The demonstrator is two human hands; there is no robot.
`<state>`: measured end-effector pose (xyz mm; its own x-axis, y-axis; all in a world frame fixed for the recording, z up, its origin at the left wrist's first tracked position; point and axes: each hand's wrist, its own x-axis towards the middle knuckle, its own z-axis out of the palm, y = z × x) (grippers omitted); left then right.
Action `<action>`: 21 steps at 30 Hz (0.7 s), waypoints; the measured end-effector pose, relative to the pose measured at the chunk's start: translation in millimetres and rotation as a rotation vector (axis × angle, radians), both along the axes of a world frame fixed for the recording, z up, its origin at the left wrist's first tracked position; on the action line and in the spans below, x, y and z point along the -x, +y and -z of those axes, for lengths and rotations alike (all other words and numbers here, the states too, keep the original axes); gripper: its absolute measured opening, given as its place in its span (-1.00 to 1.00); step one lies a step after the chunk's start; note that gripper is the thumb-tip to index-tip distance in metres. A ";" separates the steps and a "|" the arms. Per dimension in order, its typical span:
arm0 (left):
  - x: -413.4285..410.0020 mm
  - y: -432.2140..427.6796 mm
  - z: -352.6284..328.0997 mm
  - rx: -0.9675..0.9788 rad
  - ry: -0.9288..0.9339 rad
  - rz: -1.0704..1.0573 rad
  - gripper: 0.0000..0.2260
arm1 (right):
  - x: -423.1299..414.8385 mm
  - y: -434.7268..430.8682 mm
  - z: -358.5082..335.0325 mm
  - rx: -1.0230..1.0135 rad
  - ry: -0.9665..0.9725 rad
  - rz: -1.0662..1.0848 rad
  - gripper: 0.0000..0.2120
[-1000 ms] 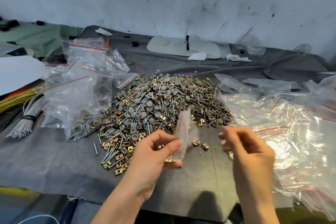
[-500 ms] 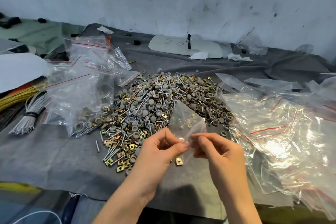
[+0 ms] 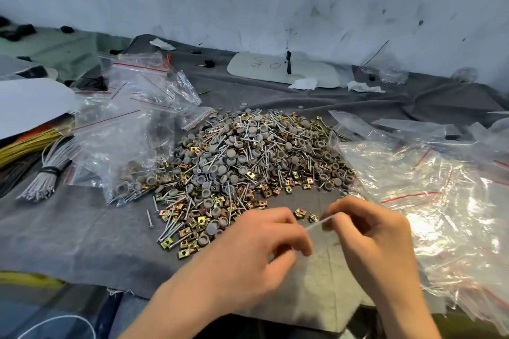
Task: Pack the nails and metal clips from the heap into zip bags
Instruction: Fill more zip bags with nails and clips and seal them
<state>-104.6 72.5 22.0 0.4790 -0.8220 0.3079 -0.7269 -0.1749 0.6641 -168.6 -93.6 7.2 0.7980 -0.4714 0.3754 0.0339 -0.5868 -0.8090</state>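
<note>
A heap [image 3: 248,162] of silver nails, brassy square metal clips and grey round caps lies in the middle of the grey cloth. In front of it, my left hand [image 3: 256,250] and my right hand [image 3: 369,237] both pinch the top edge of one small clear zip bag [image 3: 321,231], held flat and low between them. The bag's body hangs toward me and looks empty. Two loose clips [image 3: 305,215] lie just beyond the bag.
Filled zip bags [image 3: 129,146] with red seals are piled left of the heap. A big pile of empty zip bags [image 3: 429,195] lies at the right. Bundled grey wires [image 3: 46,176] and yellow strips lie at far left. A white board [image 3: 283,70] rests by the wall.
The small bag stood upright in my left hand; my right hand came over and took hold of it, and both hands have tipped it down to lie flat between them.
</note>
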 end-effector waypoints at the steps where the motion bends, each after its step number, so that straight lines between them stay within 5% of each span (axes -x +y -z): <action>1: 0.2 0.8 -2.3 0.008 0.034 0.043 -0.81 | -0.3 -1.1 -3.2 0.004 0.041 0.003 -0.83; 5: -8.2 6.0 -5.0 0.084 0.200 0.032 -0.82 | -8.7 -14.9 -6.9 -0.034 0.210 -0.036 -0.86; 7: -19.5 14.1 0.9 0.125 0.229 -0.097 -0.76 | -11.6 -18.9 -7.2 -0.285 0.302 -0.367 -0.97; 10: -37.5 35.6 8.4 0.183 0.360 -0.317 -0.70 | -22.8 -29.1 2.1 -0.754 0.230 -0.619 -0.71; 13: -49.1 56.9 13.9 0.207 0.374 -0.503 -0.70 | -45.7 -32.4 25.8 -0.250 0.356 -0.216 -0.89; 15: -50.3 63.2 14.1 0.224 0.381 -0.556 -0.73 | -59.4 -21.7 41.8 0.052 0.463 -0.166 -0.91; 18: -48.4 64.0 15.6 0.227 0.376 -0.556 -0.72 | -72.2 -1.4 65.7 0.310 0.542 -0.188 -0.76; 21: -49.0 64.3 17.6 0.236 0.355 -0.522 -0.76 | -78.1 6.0 70.5 0.341 0.475 -0.179 -0.90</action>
